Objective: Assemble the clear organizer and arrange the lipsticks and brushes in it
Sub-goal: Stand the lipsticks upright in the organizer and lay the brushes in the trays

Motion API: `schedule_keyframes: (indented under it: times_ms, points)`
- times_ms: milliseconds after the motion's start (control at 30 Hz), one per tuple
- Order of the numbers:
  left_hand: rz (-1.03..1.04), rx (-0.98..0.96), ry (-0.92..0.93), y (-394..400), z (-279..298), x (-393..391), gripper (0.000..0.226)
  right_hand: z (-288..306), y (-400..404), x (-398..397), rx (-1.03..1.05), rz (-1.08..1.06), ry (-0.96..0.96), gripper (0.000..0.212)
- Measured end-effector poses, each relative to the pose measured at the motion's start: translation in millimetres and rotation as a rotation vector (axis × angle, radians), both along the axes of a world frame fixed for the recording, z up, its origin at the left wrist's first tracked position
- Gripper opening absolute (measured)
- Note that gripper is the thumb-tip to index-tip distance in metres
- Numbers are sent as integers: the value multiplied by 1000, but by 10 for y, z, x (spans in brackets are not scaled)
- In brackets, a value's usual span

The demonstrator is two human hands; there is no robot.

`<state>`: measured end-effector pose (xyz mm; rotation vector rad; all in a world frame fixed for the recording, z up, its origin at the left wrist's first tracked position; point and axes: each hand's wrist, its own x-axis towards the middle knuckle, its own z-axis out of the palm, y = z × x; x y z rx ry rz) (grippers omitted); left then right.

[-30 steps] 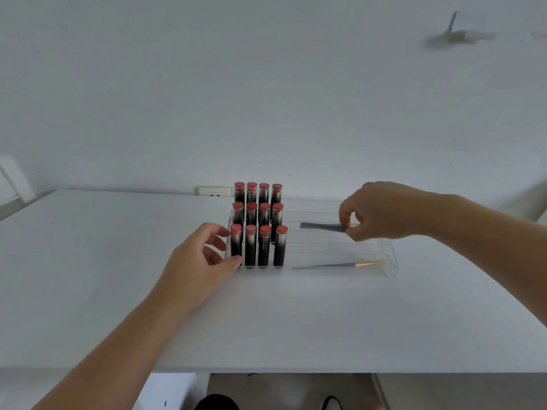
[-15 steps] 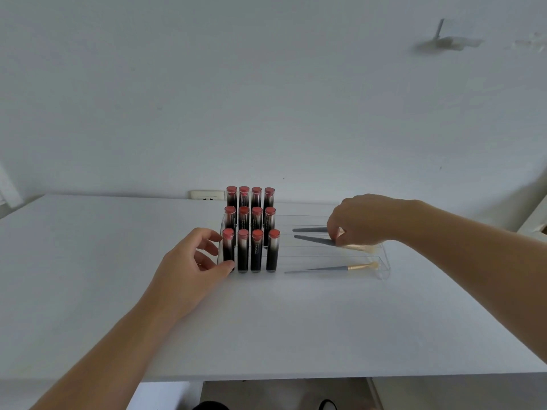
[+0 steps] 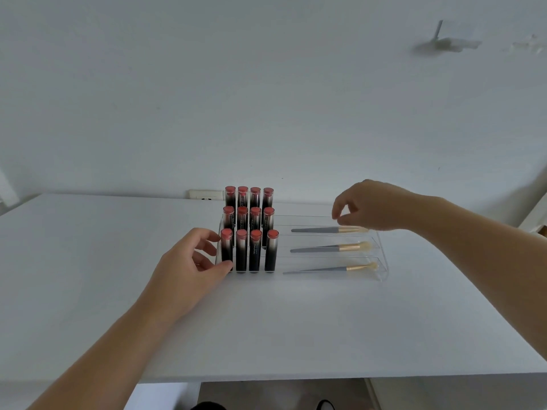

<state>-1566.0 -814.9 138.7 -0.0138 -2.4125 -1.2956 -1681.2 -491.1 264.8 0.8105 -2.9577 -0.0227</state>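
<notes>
The work appears to be at its closing step: the clear organizer [image 3: 381, 263] stands assembled on the white table [image 3: 88, 261], near the far edge and in front of the wall, and everything visible is already in it. The right hand [image 3: 376, 207] hovers just above the gold ferrule of the back brush [image 3: 325, 230], thumb and forefinger drawn close together as if pinching, but nothing shows between them and I cannot tell whether they touch the brush at all; it looks like a hand that has let go. The left hand [image 3: 189, 267] steadies the organizer's left end, its thumb pressed at the base by the front-left lipstick [image 3: 226, 247] and its fingers loosely curved against the side wall, not wrapped round anything. Counting: twelve lipsticks, dark tubes with red tops, stand upright in three stepped rows of four on the left half; three brushes lie flat on the right half, one per tier, the middle brush [image 3: 328, 248] and the front brush [image 3: 328, 269] below the back one, all with grey handles pointing left and pale bristles to the right. In my judgement the next move calls for little: lift the right hand clear without snagging the back brush, check that each brush sits fully within its own trough, and then ease the left hand away without nudging the light plastic stand or tipping the front row.
</notes>
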Motion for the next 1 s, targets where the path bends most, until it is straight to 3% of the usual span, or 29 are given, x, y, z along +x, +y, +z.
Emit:
schedule_keyframes:
  times_ms: [167, 433, 800, 1000]
  points:
    - [3, -10, 6, -2, -10, -8, 35, -76, 128, -41, -121, -57, -10, 4]
    - [6, -14, 3, -19, -29, -24, 36, -176, 194, -93, -162, -76, -158, 13]
    - [7, -3, -7, -41, -55, -45, 36, -202, 226, -82, -157, -99, -130, 17]
    - [7, 9, -9, -48, -56, -51, 41, -461, 377, 77, -586, -249, 136, 8]
